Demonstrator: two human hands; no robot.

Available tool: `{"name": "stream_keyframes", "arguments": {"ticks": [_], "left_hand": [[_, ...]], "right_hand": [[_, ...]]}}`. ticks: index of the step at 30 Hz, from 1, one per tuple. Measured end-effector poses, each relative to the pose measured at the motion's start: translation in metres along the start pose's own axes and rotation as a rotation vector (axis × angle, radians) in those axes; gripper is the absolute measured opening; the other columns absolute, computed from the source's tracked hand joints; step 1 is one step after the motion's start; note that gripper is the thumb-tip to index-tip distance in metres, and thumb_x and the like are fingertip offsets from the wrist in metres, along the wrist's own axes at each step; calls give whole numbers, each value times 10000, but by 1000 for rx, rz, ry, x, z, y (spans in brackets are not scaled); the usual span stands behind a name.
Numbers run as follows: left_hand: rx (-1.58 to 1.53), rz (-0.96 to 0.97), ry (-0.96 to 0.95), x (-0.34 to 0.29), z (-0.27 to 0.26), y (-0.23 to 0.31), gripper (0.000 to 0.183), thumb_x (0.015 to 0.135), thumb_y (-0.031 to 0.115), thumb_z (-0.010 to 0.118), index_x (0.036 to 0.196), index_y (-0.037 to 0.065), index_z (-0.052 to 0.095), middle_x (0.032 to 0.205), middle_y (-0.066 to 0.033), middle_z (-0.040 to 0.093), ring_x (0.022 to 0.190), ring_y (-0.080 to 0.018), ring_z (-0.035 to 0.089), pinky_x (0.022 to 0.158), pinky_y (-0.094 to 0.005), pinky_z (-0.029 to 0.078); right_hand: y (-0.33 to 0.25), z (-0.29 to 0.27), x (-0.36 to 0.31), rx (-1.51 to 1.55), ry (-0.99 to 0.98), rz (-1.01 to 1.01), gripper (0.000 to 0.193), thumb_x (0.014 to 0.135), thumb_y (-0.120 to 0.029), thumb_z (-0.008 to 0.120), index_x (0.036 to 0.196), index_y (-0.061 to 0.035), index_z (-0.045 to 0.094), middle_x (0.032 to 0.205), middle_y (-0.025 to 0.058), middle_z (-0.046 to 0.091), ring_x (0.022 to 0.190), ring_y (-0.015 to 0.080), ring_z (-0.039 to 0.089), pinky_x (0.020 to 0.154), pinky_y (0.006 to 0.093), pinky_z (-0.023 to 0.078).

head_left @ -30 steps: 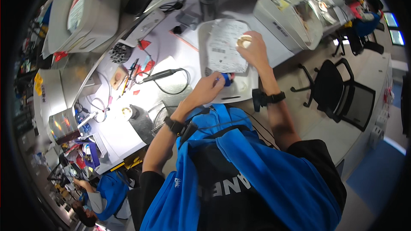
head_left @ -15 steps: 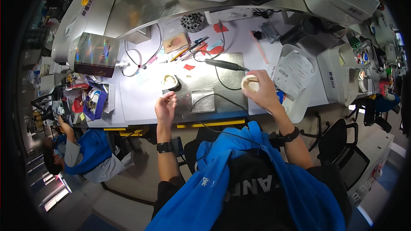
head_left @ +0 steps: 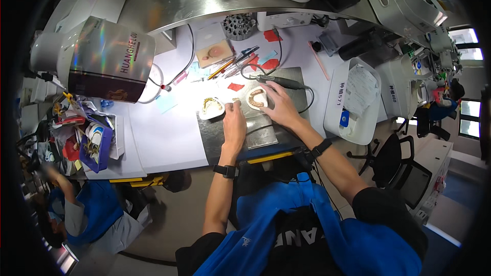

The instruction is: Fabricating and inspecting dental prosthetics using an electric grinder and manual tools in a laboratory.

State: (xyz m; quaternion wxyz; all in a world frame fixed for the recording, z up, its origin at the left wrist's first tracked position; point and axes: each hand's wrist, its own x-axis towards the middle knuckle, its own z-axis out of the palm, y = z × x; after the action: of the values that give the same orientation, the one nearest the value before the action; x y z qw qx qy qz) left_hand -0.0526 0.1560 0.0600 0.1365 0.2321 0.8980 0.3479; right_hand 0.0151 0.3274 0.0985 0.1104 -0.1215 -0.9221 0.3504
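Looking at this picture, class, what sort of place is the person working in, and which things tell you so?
Most likely a dental laboratory bench. Two dental casts lie on the grey mat: one under the right hand, another beside the left hand. A corded handpiece lies just behind them.

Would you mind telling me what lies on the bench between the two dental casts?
In the head view, the left hand reaches up between the left cast and the cast under the right hand; its fingertips fill the gap over the dark mat.
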Motion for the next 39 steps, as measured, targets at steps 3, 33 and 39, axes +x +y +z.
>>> {"name": "stream_keyframes", "arguments": {"ticks": [3, 33, 39], "left_hand": [[-57, 86, -25, -4, -8, 1, 309, 893, 1, 484, 1201, -2, 497, 1191, -251, 486, 931, -445, 599, 775, -487, 518], [-2225, 400, -843, -281, 3, 48, 348, 884, 262, 695, 803, -72, 644, 824, -161, 591, 632, -171, 468, 549, -306, 393], [-1930, 488, -925, -301, -39, 54, 173, 852, 90, 682, 803, -21, 558, 772, -89, 479, 415, -78, 365, 367, -242, 259]], "right_hand": [[-8, -41, -48, 202, 128, 304, 491, 785, -81, 706, 1251, -22, 561, 1230, 152, 582, 1030, 252, 628, 848, 325, 522], [140, -42, -184, 326, 440, 151, 288, 854, -101, 650, 1107, 24, 594, 724, 35, 615, 548, 43, 537, 498, 194, 442], [152, -56, -160, 243, 494, 200, 267, 836, -195, 717, 1027, -15, 665, 645, 18, 630, 505, 43, 532, 461, 212, 407]]}}
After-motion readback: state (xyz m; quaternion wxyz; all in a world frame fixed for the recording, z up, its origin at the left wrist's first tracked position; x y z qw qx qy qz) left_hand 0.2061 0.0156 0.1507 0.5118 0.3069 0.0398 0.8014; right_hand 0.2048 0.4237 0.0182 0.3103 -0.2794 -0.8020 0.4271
